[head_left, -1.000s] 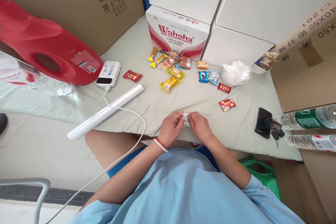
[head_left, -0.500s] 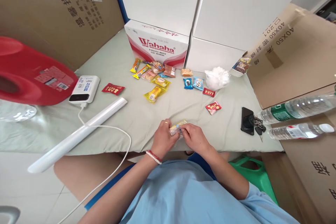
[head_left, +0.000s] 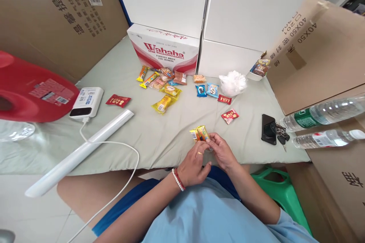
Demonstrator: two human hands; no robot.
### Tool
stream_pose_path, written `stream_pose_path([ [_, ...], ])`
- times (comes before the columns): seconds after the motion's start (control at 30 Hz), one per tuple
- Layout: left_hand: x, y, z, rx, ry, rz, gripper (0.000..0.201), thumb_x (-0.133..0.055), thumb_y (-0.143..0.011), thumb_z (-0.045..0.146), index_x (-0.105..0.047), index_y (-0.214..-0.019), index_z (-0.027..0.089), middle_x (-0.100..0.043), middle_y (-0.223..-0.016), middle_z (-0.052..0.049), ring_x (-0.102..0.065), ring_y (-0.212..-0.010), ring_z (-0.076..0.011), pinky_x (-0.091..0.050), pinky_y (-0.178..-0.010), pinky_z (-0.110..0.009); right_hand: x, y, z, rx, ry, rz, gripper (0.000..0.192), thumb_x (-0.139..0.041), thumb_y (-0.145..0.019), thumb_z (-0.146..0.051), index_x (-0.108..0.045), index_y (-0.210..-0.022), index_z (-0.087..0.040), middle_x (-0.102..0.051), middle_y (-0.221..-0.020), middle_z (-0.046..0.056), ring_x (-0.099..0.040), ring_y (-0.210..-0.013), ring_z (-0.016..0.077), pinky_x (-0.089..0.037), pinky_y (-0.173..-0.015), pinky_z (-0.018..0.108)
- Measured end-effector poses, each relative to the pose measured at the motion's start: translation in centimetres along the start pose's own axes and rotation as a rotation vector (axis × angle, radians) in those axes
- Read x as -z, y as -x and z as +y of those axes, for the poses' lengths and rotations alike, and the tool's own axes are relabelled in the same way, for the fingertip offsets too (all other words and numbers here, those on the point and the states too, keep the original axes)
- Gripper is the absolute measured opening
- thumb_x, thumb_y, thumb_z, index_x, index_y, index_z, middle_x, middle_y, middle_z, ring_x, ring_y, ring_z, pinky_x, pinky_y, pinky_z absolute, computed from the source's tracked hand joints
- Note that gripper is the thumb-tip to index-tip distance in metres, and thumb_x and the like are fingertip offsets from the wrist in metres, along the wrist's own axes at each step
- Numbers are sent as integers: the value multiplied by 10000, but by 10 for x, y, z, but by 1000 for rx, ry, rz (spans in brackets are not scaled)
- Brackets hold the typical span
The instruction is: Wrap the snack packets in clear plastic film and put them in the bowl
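Note:
Both my hands meet at the front edge of a table covered in pale green cloth. A small yellow and orange snack packet stands up between them. My left hand, with a ring and a bead bracelet, pinches its lower end from the left. My right hand grips the same packet from the right. Farther back lies a heap of several wrapped snacks, with two blue packets and two red packets to the right of it.
A Wahaha carton and white boxes stand at the back. At left are a red jug, a white power bank with cable and a long white tube. At right lie a phone with keys, two water bottles and a crumpled white bag.
The packet has turned from lying flat between my hands to standing upright. My left hand has dropped lower toward my body. The head view has shifted, so everything sits a little more to the left.

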State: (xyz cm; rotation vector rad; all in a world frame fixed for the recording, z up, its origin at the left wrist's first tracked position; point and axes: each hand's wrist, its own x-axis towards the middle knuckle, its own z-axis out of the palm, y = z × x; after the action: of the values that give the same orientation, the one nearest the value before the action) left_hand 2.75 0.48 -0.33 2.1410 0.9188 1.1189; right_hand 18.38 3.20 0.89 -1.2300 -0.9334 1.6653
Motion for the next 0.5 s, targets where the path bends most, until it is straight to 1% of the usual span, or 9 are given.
stream_pose_path([
  [0.07,2,-1,1,66,134,-20,478,-541,-855,158,-426,-1318,191,-579,-1178,-131,-585,-1086,-252,-550,-942,-453,7,-1,-5,48,79,-41,418,-773,-852,-565,-660,-1062,-222,-711,-966,14,-649,-877,175,-513,-838,298],
  [0.17,9,-4,1,163,324,-50,502,-532,-817,143,-459,-1309,205,-583,-1213,-123,-602,-1112,-245,-543,-998,-480,19,-2,-15,130,246,-151,419,-685,-930,-565,-677,-1167,-219,-722,-1122,44,-655,-1051,207,-496,-965,343],
  [0.23,15,-8,0,234,501,-38,457,-536,-805,161,-491,-1256,216,-595,-1218,-120,-614,-1149,-254,-540,-1021,-496,25,-4,-19,167,305,-218,446,-673,-944,-555,-675,-1245,-227,-715,-1227,56,-640,-1168,232,-473,-1043,371],
  [0.27,18,-10,-1,274,593,-23,405,-546,-806,181,-504,-1207,219,-609,-1200,-117,-626,-1153,-260,-546,-1014,-499,27,-5,-19,178,302,-230,457,-678,-941,-553,-675,-1268,-233,-712,-1260,57,-631,-1207,241,-462,-1073,382],
  [0.33,24,-15,-4,374,719,59,269,-565,-832,233,-507,-1094,221,-641,-1118,-102,-665,-1093,-258,-568,-954,-474,29,-8,-14,181,217,-181,461,-685,-933,-560,-687,-1268,-244,-717,-1276,55,-631,-1232,251,-453,-1104,397],
  [0.4,28,-21,-7,519,694,222,179,-582,-883,299,-504,-1022,218,-646,-1029,-74,-683,-990,-224,-572,-867,-407,27,-12,-7,143,56,-69,468,-724,-894,-578,-704,-1229,-251,-736,-1240,52,-658,-1187,255,-482,-1077,402],
  [0.43,29,-25,-9,603,631,310,193,-603,-901,337,-512,-1019,214,-641,-1019,-64,-677,-970,-206,-564,-842,-374,25,-14,-4,111,-31,-16,480,-752,-865,-585,-710,-1209,-253,-747,-1212,53,-677,-1143,256,-507,-1041,400],
  [0.47,29,-28,-11,683,564,372,241,-639,-905,376,-525,-1036,210,-640,-1037,-61,-669,-980,-196,-556,-839,-352,23,-15,-1,76,-106,16,491,-778,-838,-587,-714,-1193,-254,-756,-1184,54,-693,-1095,255,-531,-998,397],
  [0.5,28,-31,-13,749,518,393,307,-684,-892,413,-539,-1065,205,-646,-1072,-65,-662,-1012,-196,-551,-856,-345,21,-16,1,46,-158,19,497,-798,-819,-583,-717,-1183,-253,-761,-1163,56,-702,-1059,252,-546,-963,393],
])
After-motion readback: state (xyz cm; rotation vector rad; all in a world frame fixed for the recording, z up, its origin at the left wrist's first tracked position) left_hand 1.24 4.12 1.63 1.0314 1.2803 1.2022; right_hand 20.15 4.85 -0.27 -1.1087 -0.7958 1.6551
